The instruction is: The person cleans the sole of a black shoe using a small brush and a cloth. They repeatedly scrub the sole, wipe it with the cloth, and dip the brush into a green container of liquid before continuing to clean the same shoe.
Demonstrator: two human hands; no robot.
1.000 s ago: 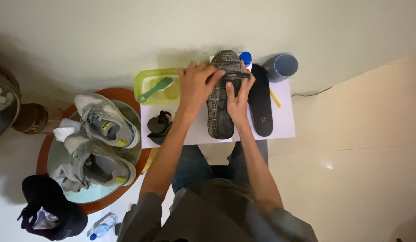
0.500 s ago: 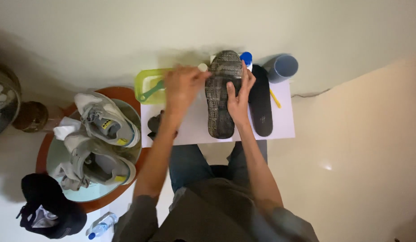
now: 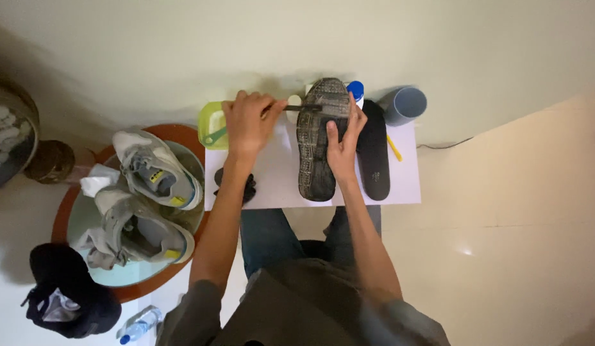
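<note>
Two grey sneakers (image 3: 147, 205) sit on the round glass-topped side table (image 3: 73, 218) at far left, apart from my work, with a dark bag (image 3: 63, 291) on the floor below them. Next right, a green tray (image 3: 211, 122) lies at the left edge of the white board (image 3: 278, 179) across my knees, and a dark cloth (image 3: 236, 182) lies near my left forearm. My left hand (image 3: 246, 122) is curled shut around a thin dark tool (image 3: 304, 107) whose tip lies on the toe end of the upturned shoe sole (image 3: 320, 141); I cannot tell what kind of tool it is. My right hand (image 3: 342, 138) lies half open, thumb on the tread and fingers wrapped over the right edge, pinning the shoe on the board. A black insole (image 3: 374, 154), a yellow pencil-like stick (image 3: 394, 147) and a grey cup (image 3: 405, 106) lie beyond.

Risks, as I judge them: the tip could skid off the tread toward my right thumb if pressed hard; the board rests only on my lap and could tilt; the cup could be knocked over
</note>
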